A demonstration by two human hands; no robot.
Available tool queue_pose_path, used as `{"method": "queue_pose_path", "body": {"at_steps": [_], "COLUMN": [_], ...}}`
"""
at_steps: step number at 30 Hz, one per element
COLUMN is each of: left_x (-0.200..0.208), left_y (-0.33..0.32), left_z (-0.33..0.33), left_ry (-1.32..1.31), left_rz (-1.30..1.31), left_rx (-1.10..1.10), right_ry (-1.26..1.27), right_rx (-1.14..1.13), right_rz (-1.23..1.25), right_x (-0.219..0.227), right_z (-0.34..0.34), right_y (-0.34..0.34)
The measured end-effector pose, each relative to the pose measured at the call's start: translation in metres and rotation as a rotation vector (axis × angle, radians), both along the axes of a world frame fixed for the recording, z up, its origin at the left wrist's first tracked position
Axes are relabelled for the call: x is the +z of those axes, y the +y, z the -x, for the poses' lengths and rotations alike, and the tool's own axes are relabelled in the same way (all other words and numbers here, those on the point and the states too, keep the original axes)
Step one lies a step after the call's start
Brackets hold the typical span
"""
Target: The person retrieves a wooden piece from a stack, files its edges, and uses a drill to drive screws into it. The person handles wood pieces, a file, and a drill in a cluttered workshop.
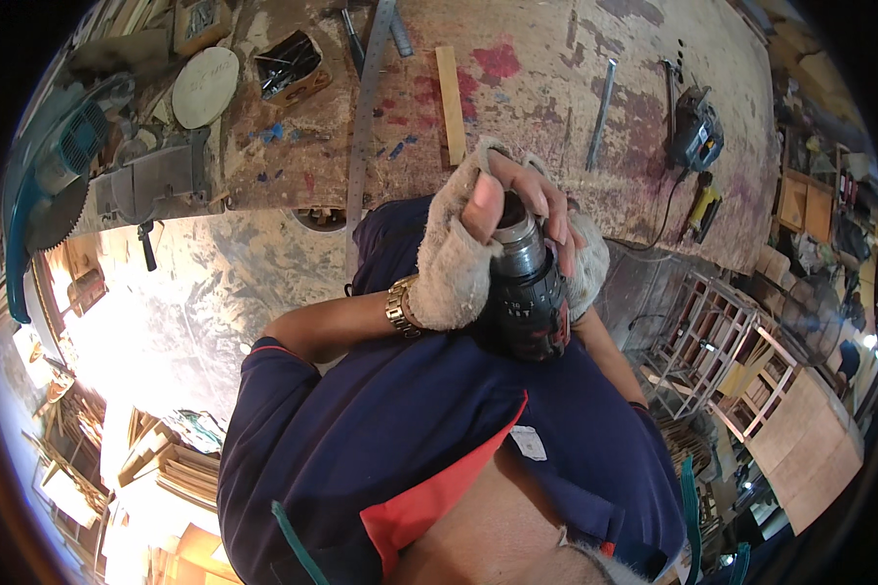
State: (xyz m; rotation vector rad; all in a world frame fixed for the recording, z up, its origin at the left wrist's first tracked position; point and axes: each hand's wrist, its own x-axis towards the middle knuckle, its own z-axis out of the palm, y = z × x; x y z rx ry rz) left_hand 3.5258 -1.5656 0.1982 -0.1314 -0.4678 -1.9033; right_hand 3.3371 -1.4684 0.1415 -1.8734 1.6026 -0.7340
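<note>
Close in front of my body I hold a black and grey cordless drill (529, 307), its metal chuck (522, 249) tilted up and away from me. My left hand (463, 239), in a worn beige fingerless glove with a gold watch (400, 307) at the wrist, is closed about the chuck end, its thumb on the near side. On the drill's right side is my right hand (587, 263), gloved the same way. It is closed against the tool, though the drill hides much of it. No bit can be made out in the chuck.
Beyond my hands spreads a worn, stained workbench (527, 107). On it lie a long metal ruler (363, 127), a wood strip (450, 102), a metal bar (602, 112) and a corded power tool (697, 132). A teal saw (73, 156) stands left; a metal rack (698, 341) stands right.
</note>
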Motion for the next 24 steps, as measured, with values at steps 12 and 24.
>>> {"method": "queue_pose_path", "body": {"at_steps": [12, 24], "left_x": [0.035, 0.04], "left_y": [0.009, 0.014], "left_z": [-0.011, -0.013], "left_ry": [-0.554, -0.577], "left_rz": [-0.08, -0.102], "left_rx": [0.089, 0.095], "right_ry": [0.025, -0.233], "right_rx": [0.1, -0.059], "right_rz": [-0.007, -0.239], "right_x": [-0.007, -0.031], "right_z": [0.002, 0.007], "right_y": [0.004, 0.017]}}
